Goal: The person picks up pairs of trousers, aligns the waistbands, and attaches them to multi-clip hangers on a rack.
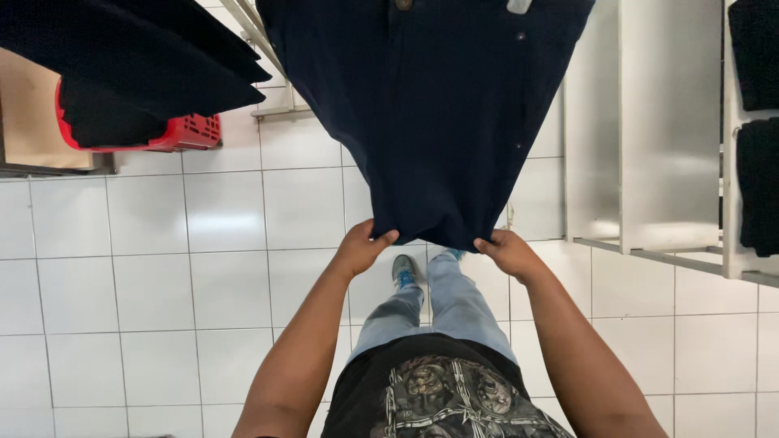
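A pair of dark navy trousers (430,122) hangs in the upper middle of the frame, its waist with a round button at the top edge and its lower end narrowing toward the centre. The person's left hand (361,247) sits just left of centre, its grip closed on the lower left corner of the trousers, thumb over the cloth and fingers curled beneath. The right hand (505,251) sits just right of centre, its grip pinched shut on the lower right corner of the same edge, so the cloth is stretched between the two hands. Both forearms rise from the bottom of the frame toward that edge. Below the hands, in the lower middle, the person's black printed shirt (438,393) and light blue jeans (442,304) show, with grey and blue shoes (404,272) on the white tiled floor (162,284) just under the trousers' edge. In the upper left of the frame a stack of folded dark garments (138,65) juts out over a red plastic basket (191,134), which rests beside a tan board (28,113). A thin white rail (251,28) runs along the left side of the trousers near the top. On the right of the frame stands a white metal shelf unit (641,130), and at the far right edge more folded dark clothes (759,162) lie on its shelves, well apart from the hands.
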